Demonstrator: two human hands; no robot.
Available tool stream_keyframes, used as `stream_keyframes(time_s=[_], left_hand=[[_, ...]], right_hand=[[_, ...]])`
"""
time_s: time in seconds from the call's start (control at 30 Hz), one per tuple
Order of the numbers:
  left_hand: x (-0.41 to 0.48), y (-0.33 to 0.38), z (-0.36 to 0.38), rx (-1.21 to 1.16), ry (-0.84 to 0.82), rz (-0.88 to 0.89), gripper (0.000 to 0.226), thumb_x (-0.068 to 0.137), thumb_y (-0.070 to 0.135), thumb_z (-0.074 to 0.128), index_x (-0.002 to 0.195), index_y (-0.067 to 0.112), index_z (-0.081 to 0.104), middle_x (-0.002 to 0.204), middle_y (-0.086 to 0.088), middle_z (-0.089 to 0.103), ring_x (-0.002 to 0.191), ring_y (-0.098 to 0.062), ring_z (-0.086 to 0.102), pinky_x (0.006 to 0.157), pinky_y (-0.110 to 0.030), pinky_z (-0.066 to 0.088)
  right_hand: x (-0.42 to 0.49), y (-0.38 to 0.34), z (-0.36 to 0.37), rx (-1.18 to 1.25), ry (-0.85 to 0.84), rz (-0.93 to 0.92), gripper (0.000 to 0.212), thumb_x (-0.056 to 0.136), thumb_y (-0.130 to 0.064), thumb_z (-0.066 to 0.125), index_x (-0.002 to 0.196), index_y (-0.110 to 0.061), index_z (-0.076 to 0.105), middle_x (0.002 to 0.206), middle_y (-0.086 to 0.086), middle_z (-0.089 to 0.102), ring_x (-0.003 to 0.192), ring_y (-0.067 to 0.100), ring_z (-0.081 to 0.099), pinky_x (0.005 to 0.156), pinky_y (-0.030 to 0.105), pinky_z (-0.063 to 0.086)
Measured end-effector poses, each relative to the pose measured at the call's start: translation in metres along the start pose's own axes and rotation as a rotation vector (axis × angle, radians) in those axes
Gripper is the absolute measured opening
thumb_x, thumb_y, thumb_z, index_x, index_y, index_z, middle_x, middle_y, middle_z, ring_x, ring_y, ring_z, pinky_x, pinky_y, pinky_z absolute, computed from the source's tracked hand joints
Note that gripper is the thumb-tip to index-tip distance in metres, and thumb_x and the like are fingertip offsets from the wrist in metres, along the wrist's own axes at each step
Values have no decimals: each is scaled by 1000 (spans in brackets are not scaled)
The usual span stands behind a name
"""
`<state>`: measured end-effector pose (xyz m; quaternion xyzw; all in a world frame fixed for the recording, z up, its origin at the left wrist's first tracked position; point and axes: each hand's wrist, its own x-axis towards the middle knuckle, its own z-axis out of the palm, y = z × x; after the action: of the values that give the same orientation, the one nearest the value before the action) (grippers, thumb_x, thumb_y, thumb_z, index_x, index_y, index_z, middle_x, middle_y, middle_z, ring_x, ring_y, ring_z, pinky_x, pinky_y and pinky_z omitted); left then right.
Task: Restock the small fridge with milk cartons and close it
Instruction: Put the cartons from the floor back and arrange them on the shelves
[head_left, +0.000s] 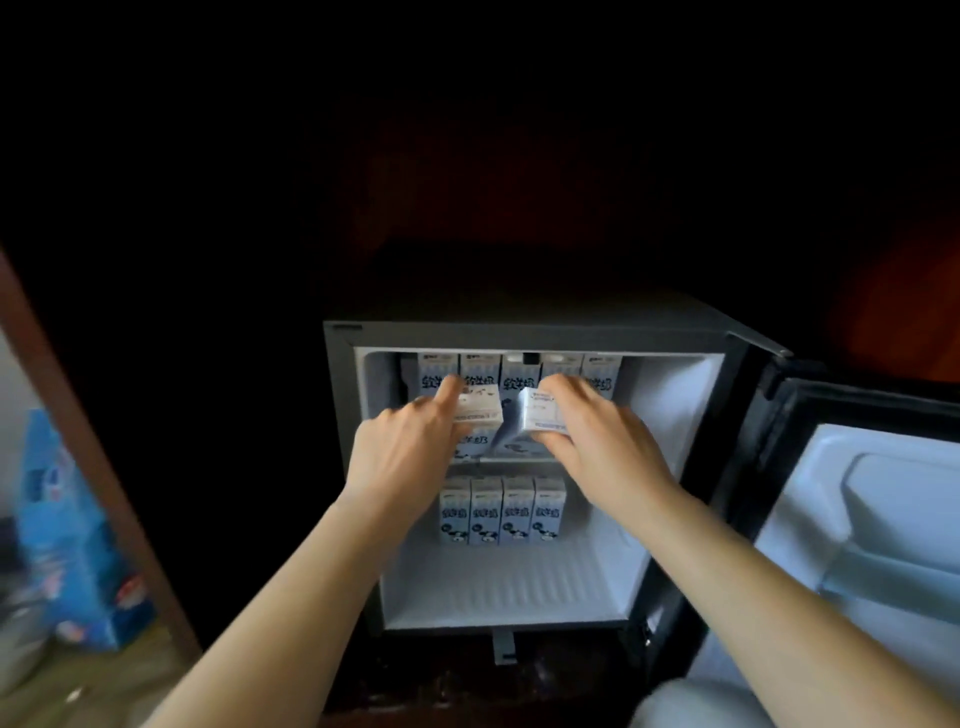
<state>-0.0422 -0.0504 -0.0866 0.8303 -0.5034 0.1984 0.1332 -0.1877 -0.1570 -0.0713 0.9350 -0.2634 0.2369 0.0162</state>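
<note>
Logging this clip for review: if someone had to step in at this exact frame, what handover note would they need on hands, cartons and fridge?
Left hand: holding a milk carton at the upper shelf.
Right hand: holding a second carton beside it, same shelf.
Fridge: door swung open to the right. Upper shelf has a back row of cartons; lower shelf holds a row of four.
Done: two rows stocked.
Left: set down both held cartons, add any remaining, close the door. A blue box sits on the floor at left; contents unclear.

Fridge's upper shelf (511, 459) lined with upright milk cartons (437, 375), four more cartons (502, 512) standing below
</note>
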Motion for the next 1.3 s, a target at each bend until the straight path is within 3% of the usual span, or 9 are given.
stream_keyframes(time_s=[0.13,0.43,0.53,0.7,0.8,0.87,0.97,1.13,1.3], left_hand=[[16,-12,17,-59,-21,-11,49,99,39,38,140,20,20,112,-2,66,88,-28,68,65,-34,55],[36,-27,41,-264,-26,-74,43,99,28,40,139,18,28,99,-10,69,88,-34,66,69,-41,53],[41,-27,47,-361,-18,-129,46,99,27,40,143,20,26,103,-12,67,91,-34,65,73,-41,51],[46,-27,54,-517,17,-257,47,100,22,39,144,27,24,111,-12,66,97,-34,63,77,-43,53],[50,-25,65,-570,-21,-340,54,99,22,41,147,25,18,113,-12,66,97,-34,64,78,-42,53],[52,-24,72,-607,-84,-392,51,98,22,43,145,20,24,117,-10,65,100,-32,63,82,-40,52],[53,-24,76,-639,-144,-422,36,98,18,45,134,13,39,119,-10,63,105,-30,61,83,-35,47],[55,-29,91,-708,-190,-419,33,95,12,50,128,12,46,126,-6,61,114,-24,59,90,-29,46],[52,-32,104,-781,-184,-406,38,92,7,54,128,15,48,128,-1,60,121,-19,55,95,-25,41]], right_hand=[[22,-6,28,1,14,-4,42,91,-23,60,128,-11,44,119,3,59,84,16,66,63,19,49],[48,-6,65,133,55,2,46,90,-27,59,133,-15,46,124,1,56,99,17,62,81,28,54],[56,-1,74,275,59,34,49,90,-26,59,137,-18,46,127,1,55,111,17,57,94,26,46],[64,-2,85,455,109,133,51,90,-28,61,137,-17,46,136,0,52,125,16,49,93,15,27],[67,-4,92,457,118,217,54,90,-31,61,136,-10,44,124,4,60,111,18,56,84,14,32],[69,-3,100,439,109,258,50,89,-31,63,130,-9,47,95,1,63,85,15,58,71,17,39],[71,2,112,363,43,317,32,88,-34,63,101,-6,55,67,-8,46,62,12,50,51,17,35],[69,6,130,323,-76,338,32,89,-34,62,100,-5,58,79,7,64,64,19,59,62,33,55],[68,5,138,287,-73,345,30,87,-36,64,98,-8,61,83,4,68,71,18,65,67,35,56]])
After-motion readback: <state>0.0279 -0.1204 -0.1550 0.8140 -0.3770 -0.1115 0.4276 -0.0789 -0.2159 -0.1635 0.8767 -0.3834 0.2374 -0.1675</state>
